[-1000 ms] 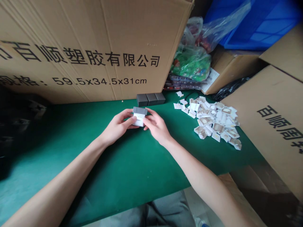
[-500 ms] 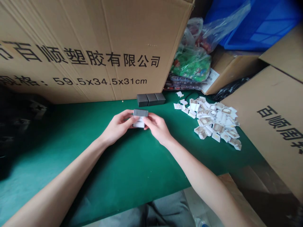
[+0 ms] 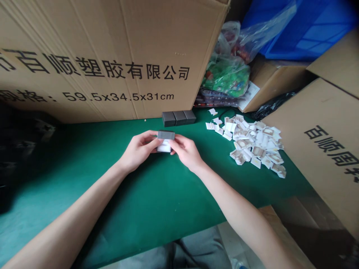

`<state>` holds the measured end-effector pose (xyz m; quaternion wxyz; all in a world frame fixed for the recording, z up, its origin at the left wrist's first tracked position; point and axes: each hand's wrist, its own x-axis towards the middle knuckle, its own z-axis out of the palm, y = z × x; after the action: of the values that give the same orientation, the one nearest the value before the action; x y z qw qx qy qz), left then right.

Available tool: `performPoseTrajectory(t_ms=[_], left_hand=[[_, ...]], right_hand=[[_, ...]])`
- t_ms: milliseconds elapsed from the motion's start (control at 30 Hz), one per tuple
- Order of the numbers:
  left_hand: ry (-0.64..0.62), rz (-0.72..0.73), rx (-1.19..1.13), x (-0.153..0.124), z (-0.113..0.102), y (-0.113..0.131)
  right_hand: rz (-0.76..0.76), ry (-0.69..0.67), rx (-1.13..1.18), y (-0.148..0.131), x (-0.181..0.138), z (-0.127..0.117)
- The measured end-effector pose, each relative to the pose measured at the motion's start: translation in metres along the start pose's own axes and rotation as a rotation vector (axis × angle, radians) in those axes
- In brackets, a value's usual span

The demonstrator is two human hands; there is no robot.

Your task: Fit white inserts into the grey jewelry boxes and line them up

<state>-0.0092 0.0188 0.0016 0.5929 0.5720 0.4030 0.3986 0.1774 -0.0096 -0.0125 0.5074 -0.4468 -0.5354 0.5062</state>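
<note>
Between my two hands is a small dark grey box [image 3: 166,135], its lid side up and a white insert [image 3: 164,146] showing in its near part. My left hand [image 3: 140,149] grips it from the left, thumb at the white insert. From the right, my right hand [image 3: 186,150] grips the same box, thumb also at the insert. The fingers behind and under the box are partly hidden. Just beyond my hands, a row of three closed dark grey boxes [image 3: 179,118] stands against the large carton.
A loose pile of white folded inserts [image 3: 259,140] lies right on the green table [image 3: 157,198]. A large carton [image 3: 112,33] walls off the back, another carton [image 3: 322,142] the right. Plastic bags [image 3: 227,74] and a blue bin [image 3: 303,33] sit behind. Black items [image 3: 22,149] lie left.
Both hands keep hold of the small box. The box has shifted very slightly toward me and left; everything else stays in place.
</note>
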Motion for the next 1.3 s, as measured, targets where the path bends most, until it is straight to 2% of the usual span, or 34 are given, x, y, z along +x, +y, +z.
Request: performPoseTrajectory(t_ms=[400, 900, 1100, 1300], left_hand=[[-0.051, -0.012, 0.040, -0.0022, 0.0023, 0.0052], [-0.029, -0.004, -0.036, -0.0026, 0.0055, 0.0049], [-0.025, -0.012, 0.003, -0.0024, 0.0046, 0.0046], [-0.039, -0.015, -0.021, -0.0032, 0.0056, 0.0049]], right_hand=[[0.000, 0.050, -0.024, 0.0014, -0.0005, 0.0009], [0.104, -0.022, 0.049, -0.0037, 0.0016, 0.0002], [0.020, -0.071, 0.001, -0.0003, 0.0009, -0.0020], [-0.002, -0.085, -0.045, -0.0008, -0.0008, -0.0035]])
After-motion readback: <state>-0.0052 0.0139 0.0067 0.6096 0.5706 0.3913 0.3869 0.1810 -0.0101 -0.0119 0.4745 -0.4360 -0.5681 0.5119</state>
